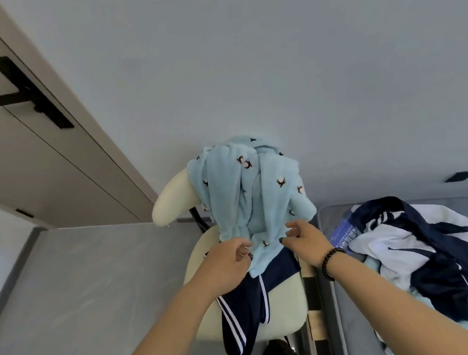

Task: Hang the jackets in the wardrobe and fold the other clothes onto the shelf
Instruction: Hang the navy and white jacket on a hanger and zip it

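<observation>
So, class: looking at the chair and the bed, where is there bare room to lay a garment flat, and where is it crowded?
Free: the grey floor left of the chair, bordered by the door. Crowded: the chair, draped with the light blue garment and the navy garment, both hands at the blue one; the bed beside it holds a heap of clothes.

Fleecy light-blue garment (245, 193), matt.
</observation>
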Tool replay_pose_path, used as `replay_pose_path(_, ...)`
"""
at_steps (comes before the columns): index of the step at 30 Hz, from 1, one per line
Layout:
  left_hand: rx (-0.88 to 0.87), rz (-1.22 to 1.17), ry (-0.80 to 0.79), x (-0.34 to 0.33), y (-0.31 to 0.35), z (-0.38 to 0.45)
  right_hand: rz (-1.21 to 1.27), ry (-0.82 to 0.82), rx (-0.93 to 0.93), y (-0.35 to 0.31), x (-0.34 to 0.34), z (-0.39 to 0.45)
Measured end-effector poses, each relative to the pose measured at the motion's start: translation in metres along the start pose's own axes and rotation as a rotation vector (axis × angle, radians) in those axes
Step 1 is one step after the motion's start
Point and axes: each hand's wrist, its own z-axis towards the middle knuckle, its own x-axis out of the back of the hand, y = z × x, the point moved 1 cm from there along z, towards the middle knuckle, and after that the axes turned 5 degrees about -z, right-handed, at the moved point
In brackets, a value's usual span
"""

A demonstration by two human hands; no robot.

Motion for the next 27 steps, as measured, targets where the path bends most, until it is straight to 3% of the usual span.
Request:
replay_pose_path(7, 0.098, -0.081, 0.054, -0.011, 0.022, 0.047, 0.168, -0.013, -0.115, -0.004, 0.035, 0.093)
replay_pose_path(10, 0.127, -0.107, 0.089, -0.017, 0.028, 0.063, 0.283, 0.062, -0.178, 0.01, 0.039, 0.112)
replay_pose_path(20, 0.117, -0.041, -0.124, -0.127, 0.051, 0.144, 0.296, 0.204, -0.428, 0.191, 0.077, 0.116)
replay_pose_path(24, 0.09, 0.026, -0.231, -0.176, 0.063, 0.173, 0.035, 0.189, -0.525, 0.271, 0.096, 0.113)
replay_pose_path(27, 0.06, 0.091, -0.299, -0.204, 0.071, 0.193, -0.163, 0.041, -0.49, 0.305, 0.097, 0.12)
